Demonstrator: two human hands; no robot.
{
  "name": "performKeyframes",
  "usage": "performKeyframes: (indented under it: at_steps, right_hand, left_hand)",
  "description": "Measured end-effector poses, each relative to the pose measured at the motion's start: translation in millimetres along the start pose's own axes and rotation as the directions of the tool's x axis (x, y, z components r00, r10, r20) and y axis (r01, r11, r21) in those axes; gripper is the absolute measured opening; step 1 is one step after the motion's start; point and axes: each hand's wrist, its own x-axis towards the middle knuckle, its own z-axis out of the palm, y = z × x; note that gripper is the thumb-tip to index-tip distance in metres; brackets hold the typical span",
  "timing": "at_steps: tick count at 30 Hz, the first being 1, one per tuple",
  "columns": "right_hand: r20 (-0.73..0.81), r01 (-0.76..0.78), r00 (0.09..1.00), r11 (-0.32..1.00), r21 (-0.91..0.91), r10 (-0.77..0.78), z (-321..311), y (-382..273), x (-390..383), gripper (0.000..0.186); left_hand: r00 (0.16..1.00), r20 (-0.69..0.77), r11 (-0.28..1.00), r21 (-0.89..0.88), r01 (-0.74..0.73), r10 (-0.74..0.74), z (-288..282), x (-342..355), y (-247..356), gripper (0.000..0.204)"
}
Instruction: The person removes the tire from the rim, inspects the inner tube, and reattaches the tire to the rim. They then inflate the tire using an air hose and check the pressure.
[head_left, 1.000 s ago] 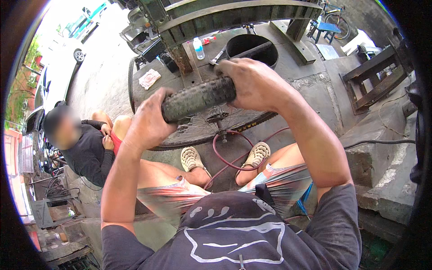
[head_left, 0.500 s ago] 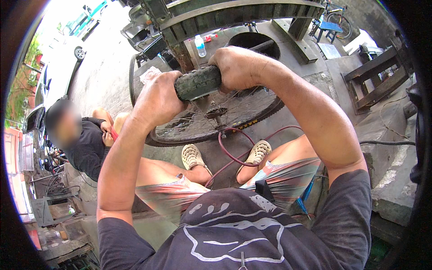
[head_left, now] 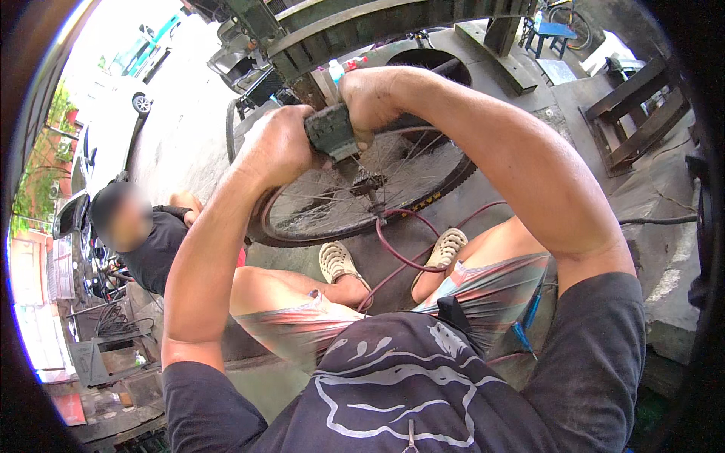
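Note:
A spoked bicycle wheel (head_left: 368, 183) stands tilted between my legs, its lower part by the floor. Its black knobby tire (head_left: 331, 130) faces up at the top, where both of my hands clasp it. On the left side my left hand (head_left: 281, 143) is closed around the tire, knuckles up. My right hand (head_left: 368, 100) wraps the tire just to the right, with a short stretch of tread showing between the two hands. The fingertips of both are mostly hidden behind the tire. A dark red hose (head_left: 400, 255) loops beside the wheel's lower edge.
A person in black (head_left: 155, 245) sits low at the left. Heavy steel beams (head_left: 408, 38) cross ahead, with a plastic bottle (head_left: 336, 71) and a black round tub (head_left: 453, 64) below. At right stand a metal frame (head_left: 638, 121) and a blue stool (head_left: 550, 32).
My hands have come closer together on the tire, leaving less tread between them. The whole view has shifted slightly. A white scrap beside my left hand no longer shows.

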Motion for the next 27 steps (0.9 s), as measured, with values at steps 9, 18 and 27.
performKeyframes:
  at_steps: [9,18,27]
  right_hand:
    - [-0.193,-0.055,0.979,0.998,0.042,0.062,5,-9,6,0.049]
    - [-0.126,0.056,0.99,0.998,-0.002,-0.056,3,-9,9,0.058]
    - [-0.184,0.121,0.979,0.97,0.208,-0.083,4,12,26,0.053]
  left_hand:
    - [0.979,-0.201,0.997,0.083,-0.006,0.023,13,8,-13,0.042]
    - [0.994,-0.031,0.992,-0.07,-0.103,0.101,-5,3,-34,0.049]
    - [0.983,-0.043,0.983,-0.036,-0.178,0.177,-8,27,-55,0.046]
